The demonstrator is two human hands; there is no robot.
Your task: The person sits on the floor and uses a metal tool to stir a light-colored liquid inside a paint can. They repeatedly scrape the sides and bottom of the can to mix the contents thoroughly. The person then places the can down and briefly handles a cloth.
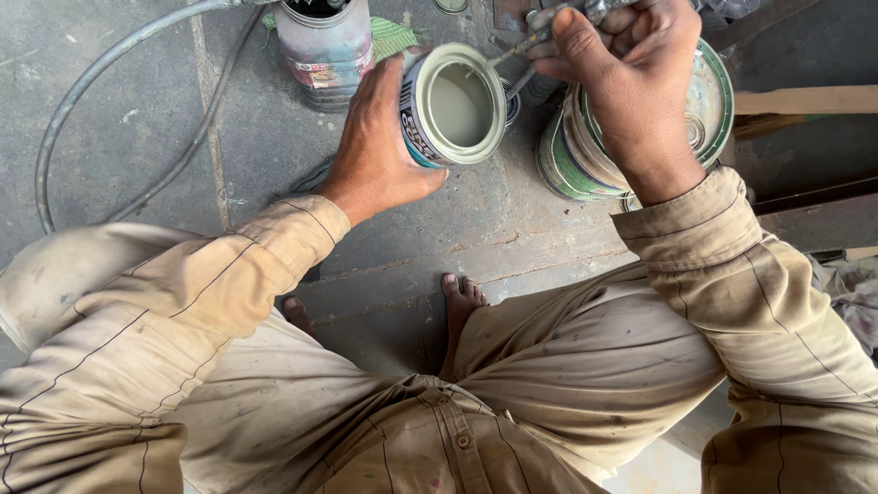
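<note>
1. Left hand [380,151]: fingers closed around the small open paint tin [455,105], tilted, mouth facing near; held above the floor [155,119].
2. Right hand [631,73]: fingers gripping a thin stirring stick [512,50]; stick runs left into the tin mouth.
3. Larger paint can [572,165]: just right of the tin, under the right hand.

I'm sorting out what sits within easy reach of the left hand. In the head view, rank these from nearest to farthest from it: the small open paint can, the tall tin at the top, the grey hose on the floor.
From the left hand:
1. Small open paint can, held in that hand, centre.
2. Tall tin, just above the hand, at the top edge.
3. Grey hose, curving on the floor, far left.
</note>
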